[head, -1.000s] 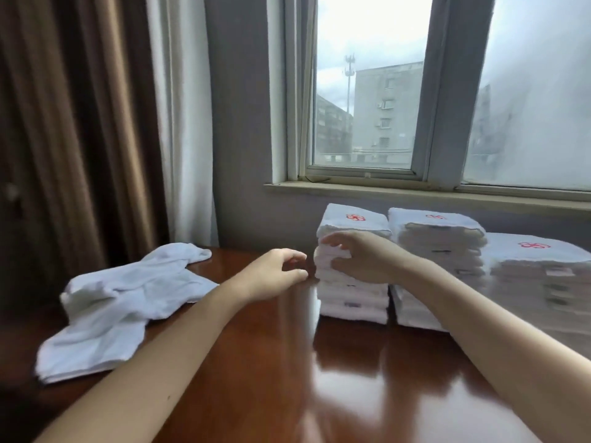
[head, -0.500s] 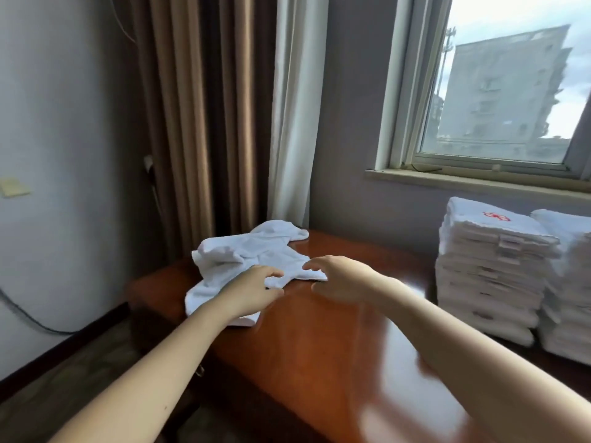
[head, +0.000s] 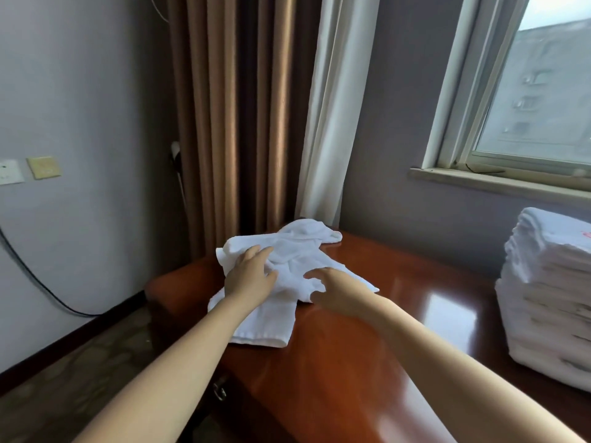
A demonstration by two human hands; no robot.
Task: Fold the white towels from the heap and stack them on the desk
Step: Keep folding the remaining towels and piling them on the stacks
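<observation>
Head view gives us both grips wide. Our left hand (head: pixel 249 278) lies on the heap of white towels (head: pixel 297 251), fingers fairly straight and spread over the cloth, pinching nothing. Our right hand (head: pixel 343 295) is at the heap's near right edge, fingers loosely bent and apart, holding nothing. The hand is a little blurred, so we cannot quite tell whether its fingertips touch the cloth.

The heap sits crumpled at the far left corner of the desk (head: pixel 351 362), with one towel trailing toward the near left edge. Well apart from it, at the right edge of the picture, a tall stack of folded towels (head: pixel 550 298) stands on the same desk, a red mark just visible on its top.

Behind the heap hang a brown curtain (head: pixel 230 107) and a white curtain (head: pixel 332 107). A window (head: pixel 537 91) is above the stack. Along the left wall we see a dark cable (head: pixel 32 276).
</observation>
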